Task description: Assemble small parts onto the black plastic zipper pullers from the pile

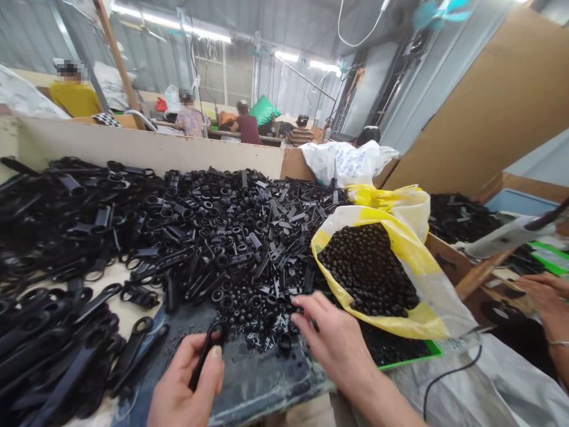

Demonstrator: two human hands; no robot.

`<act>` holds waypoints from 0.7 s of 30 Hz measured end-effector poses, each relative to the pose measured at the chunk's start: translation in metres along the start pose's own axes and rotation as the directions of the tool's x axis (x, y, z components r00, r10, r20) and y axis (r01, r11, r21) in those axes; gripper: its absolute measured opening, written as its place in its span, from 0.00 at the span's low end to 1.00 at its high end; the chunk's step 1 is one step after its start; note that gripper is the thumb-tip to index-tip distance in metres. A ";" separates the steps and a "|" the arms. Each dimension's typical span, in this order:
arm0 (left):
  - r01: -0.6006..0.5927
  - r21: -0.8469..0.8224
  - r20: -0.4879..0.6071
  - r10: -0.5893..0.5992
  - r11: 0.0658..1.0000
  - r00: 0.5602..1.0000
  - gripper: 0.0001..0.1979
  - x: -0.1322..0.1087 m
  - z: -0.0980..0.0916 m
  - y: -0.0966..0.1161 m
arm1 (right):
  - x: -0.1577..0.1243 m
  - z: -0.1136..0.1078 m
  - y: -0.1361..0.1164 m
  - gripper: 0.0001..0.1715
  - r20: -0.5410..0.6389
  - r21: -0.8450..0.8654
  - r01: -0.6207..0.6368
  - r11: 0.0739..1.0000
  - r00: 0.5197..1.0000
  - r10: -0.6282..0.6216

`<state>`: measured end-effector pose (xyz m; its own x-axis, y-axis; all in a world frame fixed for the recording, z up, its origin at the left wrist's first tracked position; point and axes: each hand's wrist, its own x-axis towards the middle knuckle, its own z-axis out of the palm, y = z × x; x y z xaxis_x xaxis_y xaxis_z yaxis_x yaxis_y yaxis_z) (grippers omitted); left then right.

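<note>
**A:** Head view, looking down: what is nearest?

**B:** Nearest is the left hand (184, 379), closed around a slim black plastic strap piece (205, 354), thumb pressing it against the fingers. One end of the piece pokes up past the fingertips and ends in a small ring.

**A:** How would that piece handle?

**B:** It looks light, stiff and smooth, likely a little slippery. The flat middle of the bar seems the surest place to pinch it, as the hand does now.

**A:** And the other hand?

**B:** The right hand (331, 341) is just beside the left, to its right, palm down with fingers spread and loose, holding nothing. Its fingertips touch a mound of small black rings and clips (260, 308) lying directly ahead of both hands on the counter (128, 311).

**A:** What lies beyond?

**B:** Just to the right of the right hand sits an open yellow plastic bag (418, 261) filled with small black beads (367, 270). To the left of the left hand, long black straps (66, 350) are heaped. Farther ahead, more black plastic parts cover the counter up to a pale board wall (146, 148). At the far right edge another person's hand (544, 296) rests near a box. Well beyond the wall, several people sit working under strip lights.
</note>
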<state>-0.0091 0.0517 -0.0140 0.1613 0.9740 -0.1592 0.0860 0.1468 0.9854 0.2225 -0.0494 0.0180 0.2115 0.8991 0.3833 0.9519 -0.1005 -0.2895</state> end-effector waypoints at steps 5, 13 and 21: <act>0.202 -0.358 0.117 -0.171 0.912 0.978 0.30 -0.014 0.023 0.006 | 0.055 0.010 0.036 0.05 -0.011 -0.038 0.022 0.999 1.000 -0.023; 0.179 -0.498 0.042 -0.182 0.849 0.982 0.32 -0.015 0.024 -0.015 | 0.044 0.019 -0.011 0.08 -0.095 0.294 0.071 0.953 0.995 -0.045; 0.306 -0.697 0.125 -0.310 0.648 0.942 0.31 -0.029 0.023 -0.046 | -0.003 0.066 -0.070 0.19 -0.131 0.354 0.343 0.870 0.939 -0.317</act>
<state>0.0048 0.0129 -0.0560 0.2481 0.8508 -0.4633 -0.5807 0.5134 0.6318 0.1408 -0.0174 -0.0208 -0.0742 0.8206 0.5666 0.8221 0.3720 -0.4310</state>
